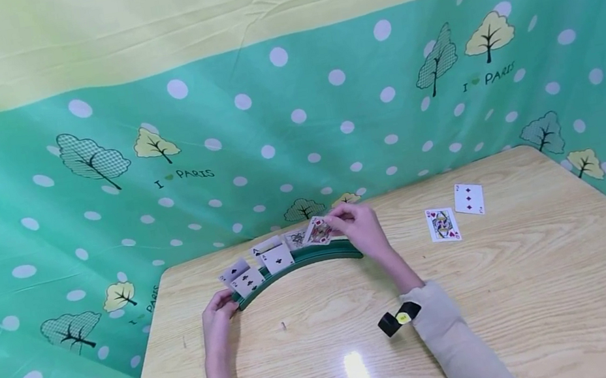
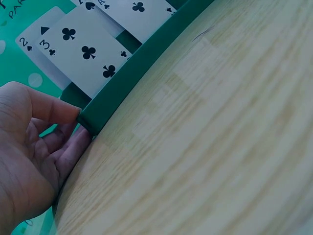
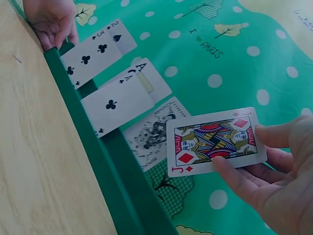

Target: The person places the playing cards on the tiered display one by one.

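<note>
A curved green card holder point(image 1: 313, 255) lies on the table. My left hand point(image 1: 218, 315) grips its left end, thumb and fingers about the tip point(image 2: 90, 122). In my right hand point(image 1: 365, 228) a jack of diamonds point(image 3: 215, 142) is pinched, tilted above the holder's right part. Standing in the holder are a three of clubs point(image 2: 88, 51) before a two of spades point(image 2: 36, 41), and an ace of clubs point(image 3: 115, 107) before another ace point(image 3: 159, 83), partly hidden. Beside them stands a black-and-white joker point(image 3: 154, 134), its edge covered by the jack in the right wrist view.
Face up on the table to the right lie a queen of hearts point(image 1: 443, 224) and a three of diamonds point(image 1: 468, 198). A green dotted curtain point(image 1: 297, 117) hangs right behind the wooden table point(image 1: 323, 318). Black wrist cameras sit on both sleeves.
</note>
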`<state>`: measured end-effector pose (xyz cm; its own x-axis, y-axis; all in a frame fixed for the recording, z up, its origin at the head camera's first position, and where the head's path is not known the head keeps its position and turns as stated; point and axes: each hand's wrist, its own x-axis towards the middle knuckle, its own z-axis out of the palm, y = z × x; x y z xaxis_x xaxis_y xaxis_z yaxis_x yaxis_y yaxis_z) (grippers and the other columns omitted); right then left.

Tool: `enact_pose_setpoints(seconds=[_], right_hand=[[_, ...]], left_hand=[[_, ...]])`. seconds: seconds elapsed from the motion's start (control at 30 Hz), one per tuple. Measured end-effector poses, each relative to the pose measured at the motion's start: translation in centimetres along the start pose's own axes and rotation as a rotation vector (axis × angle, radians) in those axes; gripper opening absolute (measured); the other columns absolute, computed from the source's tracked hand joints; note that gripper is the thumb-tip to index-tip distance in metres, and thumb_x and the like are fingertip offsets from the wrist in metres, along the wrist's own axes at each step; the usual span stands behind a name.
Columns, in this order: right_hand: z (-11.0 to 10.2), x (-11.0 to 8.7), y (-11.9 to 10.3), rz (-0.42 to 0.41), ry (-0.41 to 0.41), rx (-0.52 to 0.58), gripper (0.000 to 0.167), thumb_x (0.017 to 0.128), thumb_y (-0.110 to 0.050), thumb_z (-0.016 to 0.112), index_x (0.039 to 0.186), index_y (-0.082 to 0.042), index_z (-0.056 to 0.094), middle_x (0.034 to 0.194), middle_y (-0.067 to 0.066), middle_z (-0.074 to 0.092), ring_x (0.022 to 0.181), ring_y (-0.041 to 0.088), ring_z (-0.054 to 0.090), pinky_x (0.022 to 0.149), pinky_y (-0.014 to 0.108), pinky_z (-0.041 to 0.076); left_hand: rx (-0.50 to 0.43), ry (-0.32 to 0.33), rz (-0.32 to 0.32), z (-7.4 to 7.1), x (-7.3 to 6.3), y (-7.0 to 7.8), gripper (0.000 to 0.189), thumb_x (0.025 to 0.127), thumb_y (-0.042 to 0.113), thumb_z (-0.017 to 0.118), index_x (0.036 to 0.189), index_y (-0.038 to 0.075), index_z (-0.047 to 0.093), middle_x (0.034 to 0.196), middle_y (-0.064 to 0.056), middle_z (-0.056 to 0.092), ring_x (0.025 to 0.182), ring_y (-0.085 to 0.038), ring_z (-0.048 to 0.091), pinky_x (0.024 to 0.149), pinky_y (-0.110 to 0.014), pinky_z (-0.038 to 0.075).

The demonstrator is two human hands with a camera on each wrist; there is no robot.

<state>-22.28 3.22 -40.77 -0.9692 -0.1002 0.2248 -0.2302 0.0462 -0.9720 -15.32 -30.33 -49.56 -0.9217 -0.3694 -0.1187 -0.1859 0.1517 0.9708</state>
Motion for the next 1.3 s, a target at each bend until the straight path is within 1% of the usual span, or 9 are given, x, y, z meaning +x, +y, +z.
enact_pose_setpoints(seconds=[0.03,0.13,0.23,0.37,0.5,0.7,0.9,1.03,1.3], right_hand=[[0.1,0.2,0.6,-0.004,0.005,-0.016,0.017,0.096,-0.008,0.074,0.1,0.008,0.073,0.098,0.02,0.072,0.087,0.034,0.071,0.077,0.038,0.062],[0.5,0.2,0.9,0.013,0.004,-0.053,0.014,0.094,-0.008,0.076,0.099,0.006,0.074,0.097,0.016,0.074,0.086,0.026,0.071,0.076,0.033,0.061],[0.8,0.2,1.2,0.044,-0.005,-0.052,0.013,0.093,-0.007,0.076,0.098,0.005,0.075,0.095,0.014,0.074,0.085,0.022,0.07,0.08,0.037,0.061],[1.3,0.2,1.7,0.071,-0.019,-0.054,0.012,0.092,-0.007,0.077,0.099,0.003,0.075,0.095,0.013,0.074,0.085,0.022,0.071,0.083,0.043,0.061],[1.7,0.1,2.3,0.071,-0.023,-0.098,0.012,0.091,-0.008,0.079,0.097,0.002,0.075,0.093,0.011,0.075,0.083,0.02,0.071,0.079,0.035,0.061],[2.3,0.0,3.2,0.069,-0.031,-0.123,0.012,0.089,-0.008,0.081,0.095,0.001,0.075,0.09,0.009,0.074,0.081,0.02,0.069,0.08,0.044,0.06],[2.6,-0.1,3.4,0.064,-0.042,-0.122,0.011,0.088,-0.007,0.081,0.093,0.0,0.076,0.089,0.009,0.074,0.081,0.022,0.069,0.082,0.049,0.059],[2.8,-0.2,3.2,0.051,-0.043,-0.136,0.01,0.088,-0.007,0.081,0.092,0.0,0.076,0.089,0.009,0.074,0.08,0.022,0.069,0.08,0.046,0.059],[2.9,-0.3,3.1,0.049,-0.053,-0.155,0.008,0.089,-0.006,0.08,0.092,-0.001,0.076,0.088,0.007,0.074,0.08,0.019,0.068,0.073,0.03,0.057]], left_hand=[[0.003,0.002,0.002,0.0,0.0,0.0,0.037,0.094,-0.007,0.054,0.131,-0.011,0.058,0.119,-0.011,0.066,0.095,-0.002,0.057,0.084,-0.014,0.046],[0.008,0.004,0.01,0.1,-0.1,0.1,0.038,0.094,-0.007,0.054,0.131,-0.012,0.058,0.118,-0.011,0.067,0.095,-0.002,0.057,0.084,-0.014,0.046],[0.014,0.003,0.012,0.1,-0.1,0.2,0.038,0.094,-0.007,0.054,0.132,-0.012,0.057,0.12,-0.013,0.066,0.096,-0.003,0.057,0.084,-0.013,0.046],[0.008,-0.001,0.015,0.0,0.0,0.2,0.038,0.094,-0.007,0.054,0.131,-0.013,0.057,0.121,-0.015,0.066,0.096,-0.003,0.057,0.083,-0.014,0.046],[0.0,-0.004,0.012,0.0,0.1,0.1,0.037,0.094,-0.008,0.055,0.13,-0.013,0.057,0.118,-0.013,0.068,0.094,-0.002,0.057,0.082,-0.014,0.047],[-0.005,-0.008,-0.008,-0.2,0.4,-0.2,0.037,0.094,-0.009,0.055,0.131,-0.014,0.057,0.118,-0.013,0.068,0.092,-0.001,0.057,0.081,-0.014,0.047],[-0.012,-0.006,-0.008,-0.2,0.5,-0.2,0.037,0.094,-0.009,0.055,0.131,-0.014,0.057,0.117,-0.011,0.067,0.092,0.0,0.057,0.081,-0.014,0.047],[-0.016,-0.002,0.005,-0.1,0.3,-0.1,0.036,0.094,-0.008,0.055,0.129,-0.014,0.058,0.115,-0.01,0.068,0.091,0.0,0.058,0.081,-0.014,0.046],[-0.015,0.005,0.016,0.0,0.1,0.0,0.035,0.094,-0.008,0.055,0.128,-0.013,0.058,0.116,-0.014,0.067,0.095,-0.005,0.057,0.081,-0.014,0.047]])
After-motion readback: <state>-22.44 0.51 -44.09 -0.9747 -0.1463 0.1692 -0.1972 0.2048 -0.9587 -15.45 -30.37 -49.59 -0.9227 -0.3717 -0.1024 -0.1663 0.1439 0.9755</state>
